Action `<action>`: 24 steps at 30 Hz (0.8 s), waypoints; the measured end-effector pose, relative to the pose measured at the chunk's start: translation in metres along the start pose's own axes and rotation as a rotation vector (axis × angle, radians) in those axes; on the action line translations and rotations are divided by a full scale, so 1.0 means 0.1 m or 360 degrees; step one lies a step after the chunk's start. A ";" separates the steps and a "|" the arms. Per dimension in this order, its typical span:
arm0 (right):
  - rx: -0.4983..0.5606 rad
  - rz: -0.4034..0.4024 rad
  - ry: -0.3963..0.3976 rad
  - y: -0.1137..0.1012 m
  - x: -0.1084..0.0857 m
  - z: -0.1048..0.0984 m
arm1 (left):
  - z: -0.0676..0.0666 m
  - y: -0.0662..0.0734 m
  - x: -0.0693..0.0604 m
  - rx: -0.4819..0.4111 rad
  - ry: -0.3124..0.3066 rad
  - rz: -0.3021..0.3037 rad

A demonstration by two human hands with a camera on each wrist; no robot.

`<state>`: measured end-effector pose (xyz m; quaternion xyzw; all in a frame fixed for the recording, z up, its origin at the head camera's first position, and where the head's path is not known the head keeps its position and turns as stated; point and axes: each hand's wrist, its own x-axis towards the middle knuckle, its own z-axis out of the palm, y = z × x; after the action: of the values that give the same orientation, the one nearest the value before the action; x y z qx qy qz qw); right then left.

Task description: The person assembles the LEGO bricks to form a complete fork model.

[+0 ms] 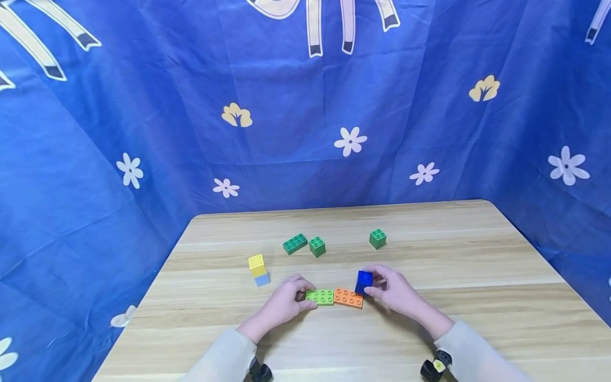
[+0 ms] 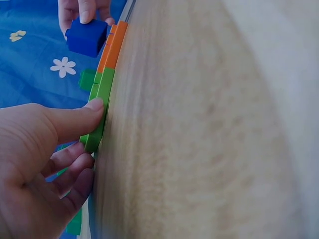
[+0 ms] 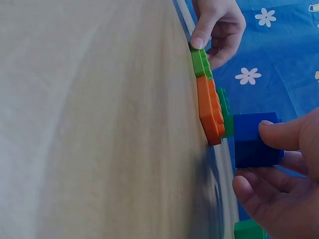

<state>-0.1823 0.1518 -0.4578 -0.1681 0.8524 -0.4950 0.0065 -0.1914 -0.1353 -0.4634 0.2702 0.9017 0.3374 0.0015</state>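
My left hand (image 1: pixel 287 301) pinches the left end of a flat lime green toy brick (image 1: pixel 322 297) lying on the table. End to end with it, on its right, lies a flat orange brick (image 1: pixel 348 298). A dark blue brick (image 1: pixel 364 281) is held between the thumb and fingers of my right hand (image 1: pixel 392 289). In the right wrist view the blue brick (image 3: pixel 251 139) hangs in the air beside the orange brick (image 3: pixel 209 110), with a gap between them. The left wrist view shows my left thumb pressing the near side of the lime green brick (image 2: pixel 103 102).
Beyond the hands lie a flat dark green brick (image 1: pixel 295 243), a square green brick (image 1: pixel 317 246) and another green brick (image 1: pixel 377 239) farther right. On the left, a yellow brick (image 1: pixel 256 265) adjoins a light blue one (image 1: pixel 262 279). A blue patterned cloth (image 1: pixel 286 159) surrounds the wooden table (image 1: pixel 477 254).
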 end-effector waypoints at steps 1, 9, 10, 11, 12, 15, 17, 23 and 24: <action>-0.0001 -0.0017 -0.0017 -0.01 -0.01 0.00 | 0.00 0.00 0.00 0.0005 -0.0003 -0.0006; -0.0004 0.0008 -0.0049 -0.05 -0.07 0.01 | -0.01 0.00 0.00 0.0012 -0.0024 -0.0020; -0.0002 0.0016 -0.0053 -0.05 -0.07 0.02 | -0.02 0.00 0.00 0.0012 -0.0024 -0.0019; 0.0002 0.0018 -0.0059 -0.06 -0.08 0.02 | -0.01 0.00 0.00 0.0010 -0.0025 -0.0019; 0.0006 0.0021 -0.0065 -0.06 -0.08 0.03 | -0.01 0.00 0.00 0.0009 -0.0025 -0.0020; 0.0019 0.0019 -0.0085 -0.06 -0.08 0.05 | -0.01 -0.01 0.00 0.0006 -0.0026 -0.0023; 0.0033 0.0019 -0.0092 -0.07 -0.09 0.06 | -0.01 0.00 0.00 0.0001 -0.0027 -0.0026; 0.0030 0.0024 -0.0088 -0.08 -0.10 0.09 | -0.01 0.01 0.00 0.0001 -0.0031 -0.0033; 0.0026 0.0024 -0.0089 -0.08 -0.10 0.09 | -0.01 0.01 0.00 0.0002 -0.0030 -0.0033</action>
<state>-0.1691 0.1431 -0.4569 -0.1754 0.8491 -0.4969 0.0352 -0.1915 -0.1355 -0.4622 0.2640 0.9046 0.3343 0.0135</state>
